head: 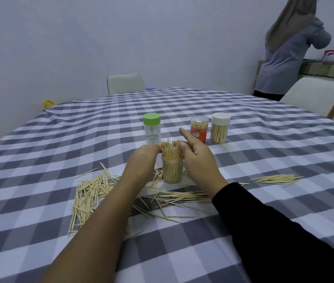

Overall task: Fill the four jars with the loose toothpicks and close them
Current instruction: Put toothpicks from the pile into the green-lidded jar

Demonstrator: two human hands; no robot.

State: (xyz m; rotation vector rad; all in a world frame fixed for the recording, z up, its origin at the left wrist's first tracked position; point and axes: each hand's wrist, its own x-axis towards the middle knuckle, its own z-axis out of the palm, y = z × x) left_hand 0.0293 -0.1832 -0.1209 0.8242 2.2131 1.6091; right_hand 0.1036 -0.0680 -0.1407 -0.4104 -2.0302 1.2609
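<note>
An open clear jar (172, 170) stands mid-table, packed with toothpicks whose tips stick up above its rim. My left hand (141, 160) and my right hand (197, 158) flank it, fingertips pinching the toothpick bundle (170, 149) at the top; the right index finger points up. Behind stand a green-lidded jar (151, 128) holding few toothpicks, a clear-lidded jar with a red label (199, 129), and a full white-lidded jar (220, 128). Loose toothpicks (89, 193) lie scattered left and under my arms, with a small bunch (276, 178) at the right.
The table wears a grey-and-white checked cloth (243, 201). White chairs stand at the far side (125, 83) and far right (315, 94). A person (292, 48) stands at a counter at the back right, turned away.
</note>
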